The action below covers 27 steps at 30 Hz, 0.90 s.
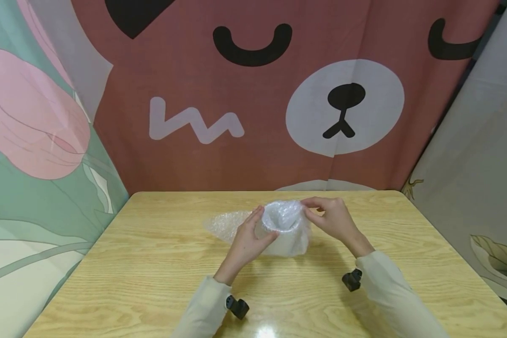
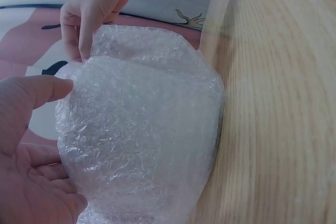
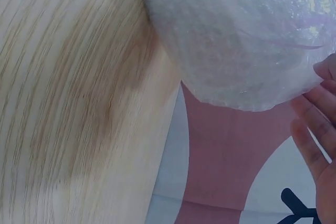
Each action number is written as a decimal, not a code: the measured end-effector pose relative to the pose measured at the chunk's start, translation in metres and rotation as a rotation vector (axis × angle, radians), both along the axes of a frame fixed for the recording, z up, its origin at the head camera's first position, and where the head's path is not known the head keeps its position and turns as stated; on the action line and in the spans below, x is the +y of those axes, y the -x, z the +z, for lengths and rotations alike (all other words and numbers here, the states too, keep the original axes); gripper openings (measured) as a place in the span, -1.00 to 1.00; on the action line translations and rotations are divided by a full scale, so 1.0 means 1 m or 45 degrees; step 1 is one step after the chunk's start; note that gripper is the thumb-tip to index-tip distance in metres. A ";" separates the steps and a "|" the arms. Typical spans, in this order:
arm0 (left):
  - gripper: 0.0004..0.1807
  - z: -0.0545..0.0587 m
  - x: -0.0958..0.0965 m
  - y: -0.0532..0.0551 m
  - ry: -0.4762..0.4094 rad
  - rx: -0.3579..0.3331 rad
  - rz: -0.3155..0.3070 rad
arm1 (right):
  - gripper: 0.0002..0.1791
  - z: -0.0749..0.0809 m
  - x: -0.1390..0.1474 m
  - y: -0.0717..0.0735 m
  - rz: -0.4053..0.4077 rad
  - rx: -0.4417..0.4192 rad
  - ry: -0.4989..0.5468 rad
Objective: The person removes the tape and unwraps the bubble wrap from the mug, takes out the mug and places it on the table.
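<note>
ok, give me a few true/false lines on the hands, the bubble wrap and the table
1. Both hands are on the bubble wrap. True: left hand cups its side, right hand pinches the rim.
2. The wrap lies flat. False: it is bundled round something, open at the top.
3. The table is wooden. True.
4. The right hand rests idle on the table. False: it is raised at the wrap.
5. A bear-face cloth hangs behind. True.
</note>
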<state>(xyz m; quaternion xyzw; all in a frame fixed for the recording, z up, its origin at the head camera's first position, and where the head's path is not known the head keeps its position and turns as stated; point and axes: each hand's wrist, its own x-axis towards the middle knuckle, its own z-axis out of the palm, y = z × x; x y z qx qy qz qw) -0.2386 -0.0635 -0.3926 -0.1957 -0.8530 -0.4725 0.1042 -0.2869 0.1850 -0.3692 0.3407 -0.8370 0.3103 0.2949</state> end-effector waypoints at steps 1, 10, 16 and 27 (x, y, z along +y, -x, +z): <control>-0.17 0.000 0.000 0.000 -0.002 -0.002 -0.001 | -0.81 0.000 0.001 -0.001 0.003 0.006 -0.023; -0.17 -0.001 -0.001 0.001 -0.009 -0.009 -0.012 | -0.70 -0.002 0.005 -0.002 0.141 0.102 -0.071; -0.16 -0.001 -0.001 0.001 -0.009 -0.011 -0.011 | -0.71 -0.001 0.008 0.000 0.268 0.177 -0.112; -0.16 -0.001 -0.001 0.000 0.002 -0.017 -0.016 | -0.66 0.002 0.004 0.003 0.418 0.273 -0.253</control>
